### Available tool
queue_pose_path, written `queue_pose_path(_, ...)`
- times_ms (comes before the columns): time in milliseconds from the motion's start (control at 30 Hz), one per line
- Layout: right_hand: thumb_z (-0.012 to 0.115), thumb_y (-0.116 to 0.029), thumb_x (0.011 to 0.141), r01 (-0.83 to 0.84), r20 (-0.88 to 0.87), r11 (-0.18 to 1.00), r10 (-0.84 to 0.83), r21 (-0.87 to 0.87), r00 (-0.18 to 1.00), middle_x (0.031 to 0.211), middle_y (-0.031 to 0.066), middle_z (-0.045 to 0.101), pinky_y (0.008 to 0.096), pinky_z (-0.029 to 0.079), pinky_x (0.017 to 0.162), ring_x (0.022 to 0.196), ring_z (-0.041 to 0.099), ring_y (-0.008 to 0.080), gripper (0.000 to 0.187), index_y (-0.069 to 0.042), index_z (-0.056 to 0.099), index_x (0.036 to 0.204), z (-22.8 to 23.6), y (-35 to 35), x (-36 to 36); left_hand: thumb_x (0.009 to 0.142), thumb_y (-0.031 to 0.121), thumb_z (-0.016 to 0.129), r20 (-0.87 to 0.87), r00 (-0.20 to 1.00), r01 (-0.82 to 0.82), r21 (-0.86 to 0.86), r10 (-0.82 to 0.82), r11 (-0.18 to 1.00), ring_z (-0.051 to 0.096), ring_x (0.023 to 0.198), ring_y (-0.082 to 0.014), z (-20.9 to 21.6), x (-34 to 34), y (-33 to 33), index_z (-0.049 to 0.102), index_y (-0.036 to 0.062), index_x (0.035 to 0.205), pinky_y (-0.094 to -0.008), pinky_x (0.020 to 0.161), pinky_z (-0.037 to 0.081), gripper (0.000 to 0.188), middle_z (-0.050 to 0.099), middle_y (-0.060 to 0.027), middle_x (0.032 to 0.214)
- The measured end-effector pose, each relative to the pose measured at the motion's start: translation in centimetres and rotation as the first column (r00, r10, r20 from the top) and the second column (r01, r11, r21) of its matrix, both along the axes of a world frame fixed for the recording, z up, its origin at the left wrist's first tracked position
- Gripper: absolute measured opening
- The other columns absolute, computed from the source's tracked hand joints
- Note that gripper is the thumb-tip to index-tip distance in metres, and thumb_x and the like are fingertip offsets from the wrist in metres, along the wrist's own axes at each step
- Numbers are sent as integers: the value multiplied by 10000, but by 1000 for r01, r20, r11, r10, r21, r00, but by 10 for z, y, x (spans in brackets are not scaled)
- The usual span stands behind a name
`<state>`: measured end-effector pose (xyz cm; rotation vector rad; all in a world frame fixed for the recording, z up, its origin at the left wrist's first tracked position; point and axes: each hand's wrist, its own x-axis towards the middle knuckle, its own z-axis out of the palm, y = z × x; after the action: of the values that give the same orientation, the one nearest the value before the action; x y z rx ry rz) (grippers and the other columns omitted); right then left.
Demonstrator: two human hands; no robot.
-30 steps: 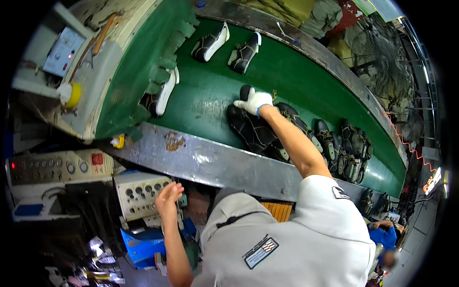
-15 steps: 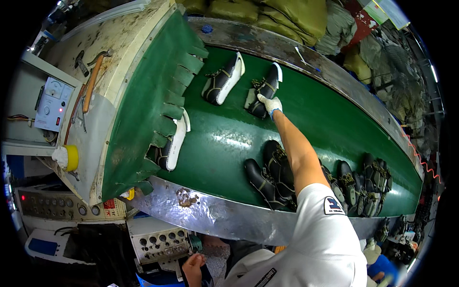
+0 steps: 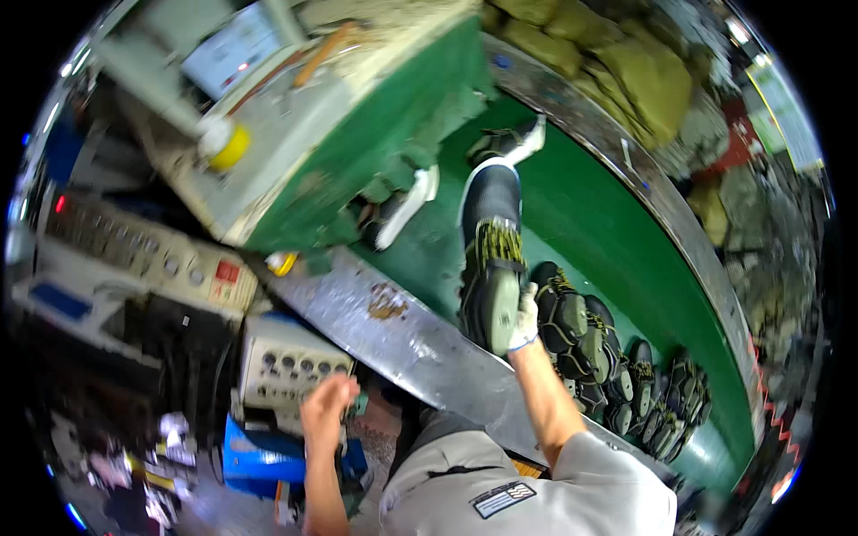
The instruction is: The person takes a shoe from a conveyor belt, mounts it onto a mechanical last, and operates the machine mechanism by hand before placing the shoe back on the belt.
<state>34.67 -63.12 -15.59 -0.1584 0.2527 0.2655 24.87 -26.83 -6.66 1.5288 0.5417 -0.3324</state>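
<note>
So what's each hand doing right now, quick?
Left hand: blurred, so open or closed can't be told.
Right hand: gloved, closed on a black shoe.

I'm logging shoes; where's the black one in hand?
Head view, right of centre: the black laced shoe is in the white-gloved right hand, over the green belt.

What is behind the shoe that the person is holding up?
Behind the held shoe is the green surface; past its toe, part of a black, white-soled shoe shows. What the held shoe covers cannot be seen.
</note>
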Motion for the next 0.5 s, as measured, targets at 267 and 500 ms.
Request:
queue_pose_path(267, 681, -250, 931, -515, 56, 756, 582, -405, 811, 1199, 183, 672, 363, 560, 928, 1038, 680, 242, 558, 50, 509, 1368, 90, 253, -65, 942, 139, 704, 221, 950, -190, -150, 221, 970, 689, 946, -193, 69, 1, 135, 611, -55, 1270, -334, 845, 571, 392, 705, -131, 1099)
queue_pose_path(500, 655, -154, 956, -725, -48, 454, 830, -518, 555, 1303, 116, 619, 342, 513, 977, 1118, 624, 194, 612, 44, 412, 1481, 128, 400, -136, 862, 68, 777, 56, 703, -674, -264, 709, 690, 691, 690, -155, 37, -155, 253, 684, -1, 946, -308, 633, 622, 143, 709, -63, 844)
